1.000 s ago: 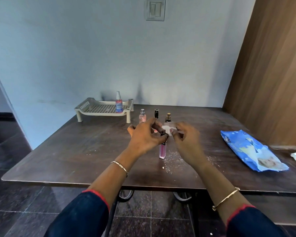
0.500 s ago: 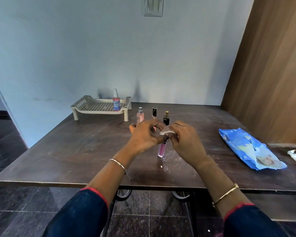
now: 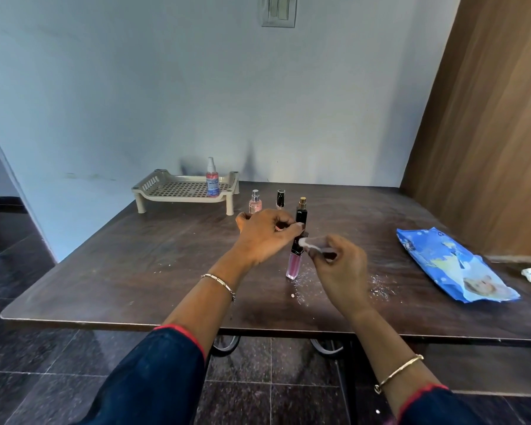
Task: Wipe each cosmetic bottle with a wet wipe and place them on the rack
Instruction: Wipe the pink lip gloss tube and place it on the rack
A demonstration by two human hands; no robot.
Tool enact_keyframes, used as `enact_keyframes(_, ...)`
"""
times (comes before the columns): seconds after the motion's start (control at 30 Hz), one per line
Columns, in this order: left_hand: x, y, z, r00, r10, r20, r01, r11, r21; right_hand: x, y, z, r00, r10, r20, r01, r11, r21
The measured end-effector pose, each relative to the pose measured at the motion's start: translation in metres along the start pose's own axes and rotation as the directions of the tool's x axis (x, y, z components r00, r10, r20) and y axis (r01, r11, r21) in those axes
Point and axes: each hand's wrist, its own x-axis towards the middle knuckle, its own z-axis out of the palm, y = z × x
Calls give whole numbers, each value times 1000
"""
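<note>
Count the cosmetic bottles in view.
5: spray bottle on the rack; pink perfume bottle, black-capped bottle, gold-capped bottle standing on the table; pink gloss tube held by the left hand.

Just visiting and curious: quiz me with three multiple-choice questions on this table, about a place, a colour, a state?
1. Where is the spray bottle? A) on the rack B) on the floor C) in a hand
2. What colour is the wipes packet? A) green B) blue C) red
3. How is the pink tube? A) lying flat B) upright, held by the left hand C) on the rack
Answers: 1 A, it stands on the rack's grid; 2 B, its wrapper is blue; 3 B, the left hand grips its cap; the right hand holds a wet wipe.
</note>
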Motion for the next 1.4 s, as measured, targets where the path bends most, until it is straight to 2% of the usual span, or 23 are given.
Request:
enact_keyframes(0.1, 5, -2, -1, 1000, 0, 24, 0, 1000, 28, -10, 5, 1, 996, -53, -65, 48, 997, -68)
enact_keyframes(0.17, 12, -4, -3, 994, -45, 104, 49, 998, -36, -9, 2, 1, 967, -229, -115, 210, 965, -154)
enact_keyframes(0.23, 18, -7, -5, 980, -62, 189, 86, 989, -119, -6, -3, 1, 901, -428, -67, 392, 872, -295)
enact_keyframes(0.3, 23, -7, -7, 964, -99, 246, 140, 978, -155, -2, -8, 3, 850, -526, -12, 482, 787, -386)
enact_keyframes(0.43, 27, 0, -14, 934, -145, 328, 229, 945, -235, 0, -9, 6, 814, -574, 92, 552, 713, -433)
enact_keyframes(0.53, 28, 1, -15, 928, -160, 336, 243, 944, -222, -9, 0, 8, 785, -550, 286, 617, 652, -441)
enact_keyframes(0.63, 33, 0, -15, 916, -178, 359, 252, 952, -173, -18, 12, 11, 721, -484, 496, 687, 590, -424)
enact_keyframes(0.7, 34, -2, -16, 916, -178, 361, 252, 953, -170, -16, 13, 11, 696, -443, 565, 702, 585, -407)
enact_keyframes(0.77, 34, -4, -19, 913, -181, 365, 254, 953, -163, -10, 7, 8, 722, -451, 524, 677, 615, -404)
enact_keyframes(0.87, 34, -5, -22, 907, -181, 381, 257, 954, -157, 1, -9, 4, 781, -523, 341, 624, 635, -455)
enact_keyframes(0.97, 34, -6, -20, 912, -186, 366, 258, 953, -160, 3, -10, 4, 767, -584, 266, 628, 596, -501)
enact_keyframes(1.03, 35, -5, -19, 912, -193, 362, 265, 950, -162, -2, -4, 6, 752, -574, 324, 654, 590, -473)
enact_keyframes(1.13, 36, -5, -20, 908, -192, 372, 264, 953, -152, -12, 12, 9, 672, -503, 544, 736, 541, -407)
enact_keyframes(1.2, 36, -5, -20, 905, -194, 378, 265, 953, -144, -12, 14, 8, 651, -459, 604, 743, 549, -384)
enact_keyframes(1.27, 35, -5, -19, 903, -192, 383, 271, 949, -163, -7, 7, 4, 689, -483, 541, 716, 571, -401)
enact_keyframes(1.33, 34, -5, -19, 903, -187, 386, 270, 947, -173, 2, -4, 2, 743, -539, 398, 669, 573, -474)
enact_keyframes(1.4, 35, -4, -20, 901, -194, 388, 273, 949, -160, 10, -14, 0, 759, -586, 284, 631, 554, -543)
